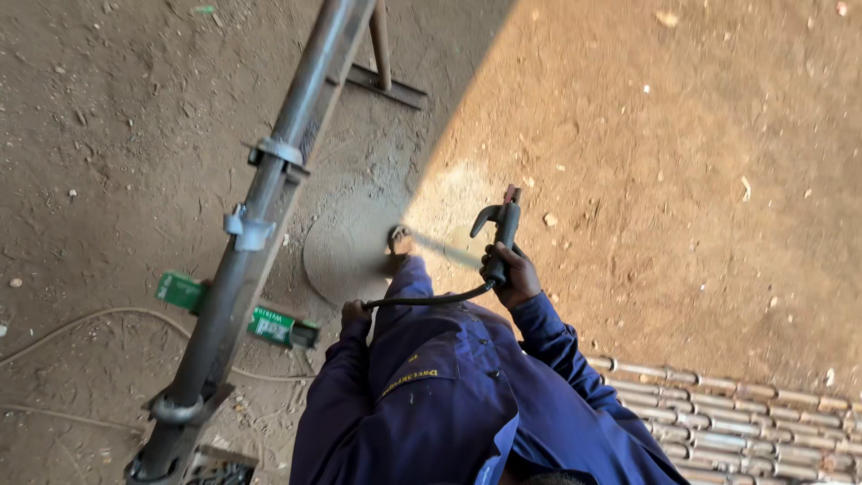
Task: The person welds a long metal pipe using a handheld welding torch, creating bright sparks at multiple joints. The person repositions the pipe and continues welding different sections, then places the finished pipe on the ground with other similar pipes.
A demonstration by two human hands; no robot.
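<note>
Head view, looking down over a person in blue overalls (449, 404). The right hand (510, 277) is clenched around the grip of a black welding electrode holder (503, 229), held upright above the sunlit dirt, its lever to the left and its tip uppermost; a black cable (422, 301) runs from the base of the holder leftward to the left hand (356, 312), whose fingers are closed on the cable just above the left sleeve; a shoe (400, 241) shows ahead of the knee, resting on a round grey disc (346, 251) on the ground; a long steel pipe (260, 207) with welded brackets crosses the shaded left side; a green box (283, 325) lies beside the pipe; ribbed bars (736, 422) lie at lower right.
</note>
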